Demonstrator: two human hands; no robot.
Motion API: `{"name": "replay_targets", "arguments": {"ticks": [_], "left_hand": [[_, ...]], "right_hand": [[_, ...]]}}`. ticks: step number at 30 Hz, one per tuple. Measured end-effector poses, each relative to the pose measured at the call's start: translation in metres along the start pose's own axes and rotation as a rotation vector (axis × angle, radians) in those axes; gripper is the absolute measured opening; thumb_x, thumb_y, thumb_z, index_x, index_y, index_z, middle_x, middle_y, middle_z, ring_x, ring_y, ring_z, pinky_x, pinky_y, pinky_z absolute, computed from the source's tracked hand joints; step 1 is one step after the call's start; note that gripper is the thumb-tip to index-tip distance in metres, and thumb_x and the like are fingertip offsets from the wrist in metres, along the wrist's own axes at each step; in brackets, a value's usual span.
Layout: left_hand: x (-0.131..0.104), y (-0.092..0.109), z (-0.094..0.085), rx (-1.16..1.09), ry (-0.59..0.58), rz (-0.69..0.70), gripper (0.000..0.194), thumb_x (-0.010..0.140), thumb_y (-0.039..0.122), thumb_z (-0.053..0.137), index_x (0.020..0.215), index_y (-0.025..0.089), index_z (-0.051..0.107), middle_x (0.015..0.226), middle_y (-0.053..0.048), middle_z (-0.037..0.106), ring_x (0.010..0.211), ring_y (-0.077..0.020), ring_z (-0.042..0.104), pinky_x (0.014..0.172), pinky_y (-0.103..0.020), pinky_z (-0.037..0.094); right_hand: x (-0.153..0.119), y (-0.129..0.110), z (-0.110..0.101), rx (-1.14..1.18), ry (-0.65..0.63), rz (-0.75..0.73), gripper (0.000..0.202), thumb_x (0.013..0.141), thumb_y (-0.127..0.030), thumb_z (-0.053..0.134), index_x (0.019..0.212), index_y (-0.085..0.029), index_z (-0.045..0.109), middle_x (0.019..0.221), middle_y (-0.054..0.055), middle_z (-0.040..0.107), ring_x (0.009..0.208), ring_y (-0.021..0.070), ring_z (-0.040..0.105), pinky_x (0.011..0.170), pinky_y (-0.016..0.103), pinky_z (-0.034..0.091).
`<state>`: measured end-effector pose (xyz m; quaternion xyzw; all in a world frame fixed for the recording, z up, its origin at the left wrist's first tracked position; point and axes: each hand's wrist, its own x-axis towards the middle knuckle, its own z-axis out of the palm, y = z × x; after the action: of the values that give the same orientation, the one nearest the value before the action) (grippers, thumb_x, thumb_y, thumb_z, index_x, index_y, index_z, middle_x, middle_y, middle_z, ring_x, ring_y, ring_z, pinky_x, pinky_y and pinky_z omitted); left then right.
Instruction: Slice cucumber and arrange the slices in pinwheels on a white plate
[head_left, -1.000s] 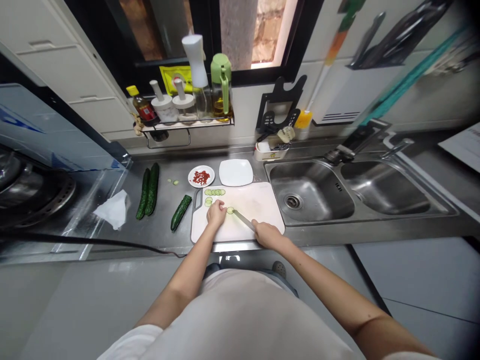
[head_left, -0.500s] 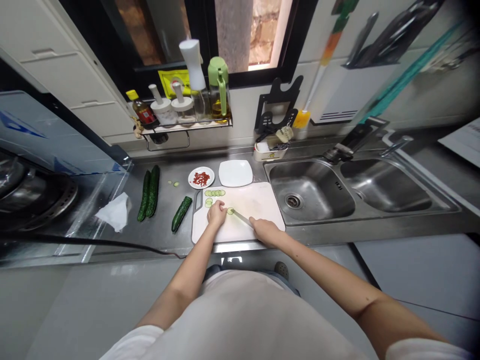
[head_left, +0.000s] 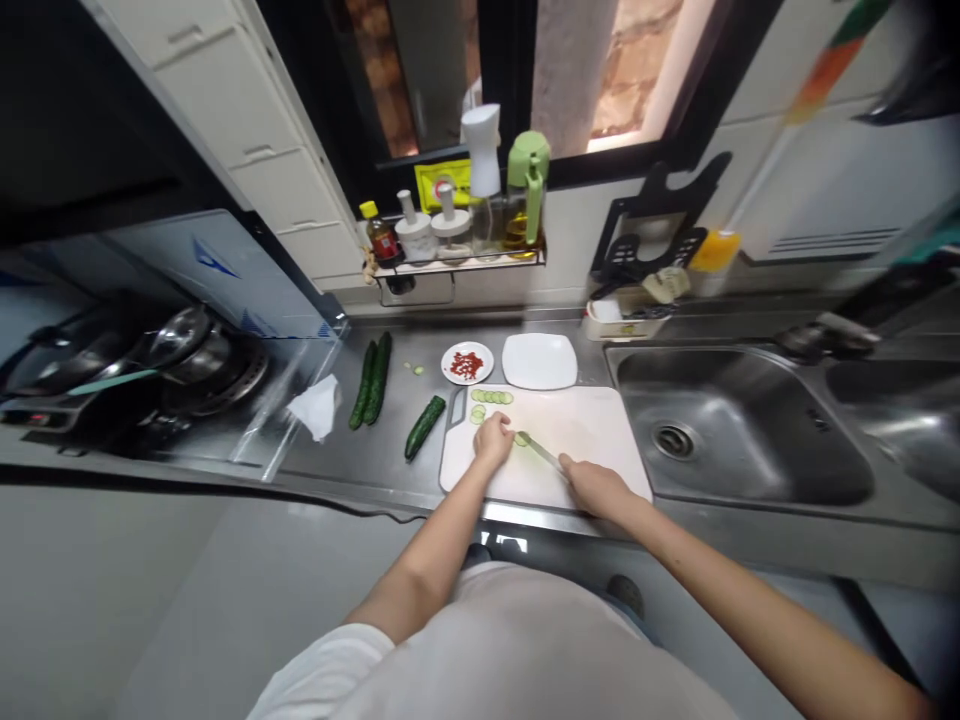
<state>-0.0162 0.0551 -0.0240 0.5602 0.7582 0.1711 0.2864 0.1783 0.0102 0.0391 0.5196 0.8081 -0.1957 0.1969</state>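
Observation:
My right hand [head_left: 596, 486] is closed round the handle of a knife [head_left: 545, 454], whose blade tip is at a pale green cucumber slice [head_left: 521, 439] on the white cutting board [head_left: 592, 430]. My left hand [head_left: 494, 440] is at the board's left part, fingers bent beside that slice; what they hold, if anything, is too small to make out. Several cucumber slices [head_left: 491, 397] lie in a row at the board's upper left, with more slices [head_left: 478, 413] just below. A cut cucumber [head_left: 425, 428] rests on the counter left of the board.
Behind the board are a plate of red pieces [head_left: 466, 364] and a white square plate [head_left: 539, 361]. Two whole cucumbers [head_left: 371, 382] and a white cloth or paper [head_left: 316, 407] lie left. A sink [head_left: 739, 425] is right; a bottle rack [head_left: 465, 264] hangs above.
The camera view has turned left, so the scene sits further right and more of the stove shows. Both hands and the knife stay in nearly the same place on the board.

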Motion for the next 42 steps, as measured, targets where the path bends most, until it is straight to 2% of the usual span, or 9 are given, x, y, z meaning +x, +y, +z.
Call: {"name": "replay_targets", "arguments": {"ticks": [3,10,16,20,23,29,42], "left_hand": [[0.002,0.0,-0.001,-0.005,0.013,0.009,0.022,0.08,0.024,0.063,0.102,0.027,0.061,0.09,0.001,0.069,0.089,-0.0164,0.063,0.077,-0.026,0.045],[-0.002,0.001,-0.001,0.011,0.014,0.024,0.019,0.083,0.026,0.061,0.102,0.027,0.06,0.09,0.0,0.068,0.092,-0.0162,0.062,0.082,-0.027,0.044],[-0.003,0.001,-0.001,0.053,0.01,0.053,0.02,0.086,0.027,0.058,0.106,0.026,0.058,0.094,-0.001,0.068,0.093,-0.0162,0.062,0.082,-0.027,0.044],[-0.003,0.001,-0.003,0.076,-0.02,0.033,0.021,0.087,0.028,0.058,0.107,0.026,0.058,0.093,-0.002,0.068,0.092,-0.0169,0.063,0.079,-0.027,0.045],[-0.003,0.001,-0.004,0.06,-0.021,0.034,0.02,0.086,0.028,0.058,0.106,0.026,0.059,0.092,-0.001,0.068,0.091,-0.0169,0.063,0.078,-0.027,0.044],[-0.001,0.0,-0.005,0.058,-0.055,0.007,0.023,0.083,0.026,0.061,0.106,0.028,0.059,0.094,0.0,0.068,0.091,-0.0172,0.062,0.078,-0.027,0.044],[-0.002,-0.001,-0.008,0.081,-0.065,0.009,0.021,0.084,0.027,0.06,0.104,0.029,0.058,0.095,0.001,0.068,0.093,-0.0174,0.062,0.076,-0.027,0.043]], "right_hand": [[0.004,0.002,0.002,0.003,0.009,-0.006,0.036,0.091,-0.013,0.033,0.123,-0.013,0.048,0.101,0.019,0.067,0.093,0.0276,0.066,0.069,0.032,0.043],[0.001,-0.003,-0.002,0.049,0.016,0.027,0.037,0.089,-0.008,0.035,0.123,-0.014,0.049,0.101,0.018,0.068,0.095,0.0246,0.066,0.073,0.03,0.043],[0.002,-0.006,0.001,0.088,0.029,0.053,0.037,0.09,-0.007,0.035,0.123,-0.014,0.05,0.099,0.019,0.068,0.097,0.0278,0.066,0.076,0.033,0.044],[-0.001,-0.008,-0.002,0.13,0.027,0.072,0.032,0.091,-0.013,0.04,0.122,-0.014,0.049,0.101,0.02,0.067,0.097,0.027,0.066,0.078,0.034,0.044],[-0.004,-0.009,-0.006,0.114,0.01,0.076,0.03,0.092,-0.018,0.043,0.122,-0.014,0.047,0.103,0.02,0.067,0.097,0.0261,0.066,0.079,0.033,0.044],[-0.005,-0.009,-0.007,0.056,-0.01,0.047,0.033,0.091,-0.01,0.035,0.122,-0.015,0.047,0.101,0.017,0.068,0.097,0.0256,0.066,0.076,0.032,0.045],[-0.01,-0.008,-0.007,0.025,-0.027,0.032,0.033,0.089,-0.01,0.037,0.121,-0.015,0.047,0.102,0.017,0.068,0.097,0.025,0.066,0.074,0.031,0.045]]}}
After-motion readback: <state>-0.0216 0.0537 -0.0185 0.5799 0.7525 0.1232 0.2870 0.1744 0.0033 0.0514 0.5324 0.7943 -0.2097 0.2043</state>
